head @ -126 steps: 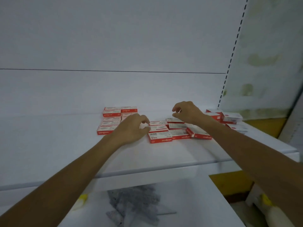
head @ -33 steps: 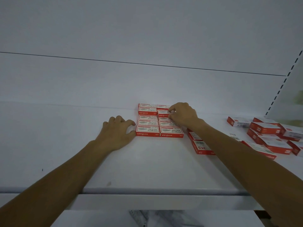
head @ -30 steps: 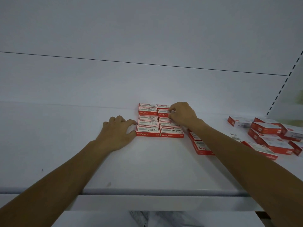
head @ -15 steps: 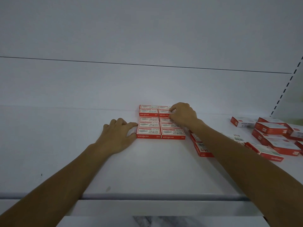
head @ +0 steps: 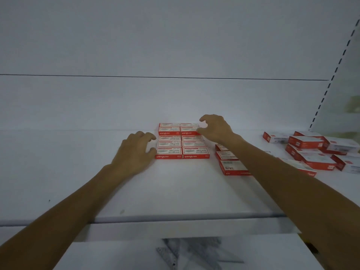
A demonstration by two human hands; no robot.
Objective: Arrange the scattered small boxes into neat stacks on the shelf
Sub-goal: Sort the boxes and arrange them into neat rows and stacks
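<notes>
Small red-and-white boxes (head: 182, 141) lie in a tidy two-column block at the middle of the white shelf (head: 175, 191); the back row is stacked higher. My left hand (head: 134, 152) rests on the shelf against the block's left side, fingers loosely curled, thumb at the front-left box. My right hand (head: 216, 127) hovers over the block's back right corner, fingers spread and curved, holding nothing. Three loose boxes (head: 230, 162) lie in a row partly under my right forearm. A scattered pile of boxes (head: 315, 151) sits at the far right.
The shelf's white back panel (head: 175, 98) rises right behind the block. A slotted upright (head: 331, 78) bounds the shelf on the right. Below the front edge, a lower shelf (head: 116, 254) holds grey rulers (head: 191, 252). Bare shelf surface stretches to the left.
My right hand has let go of the back right box and lifted with fingers spread. My left hand stays at the block's left side, its fingers drawn up a little.
</notes>
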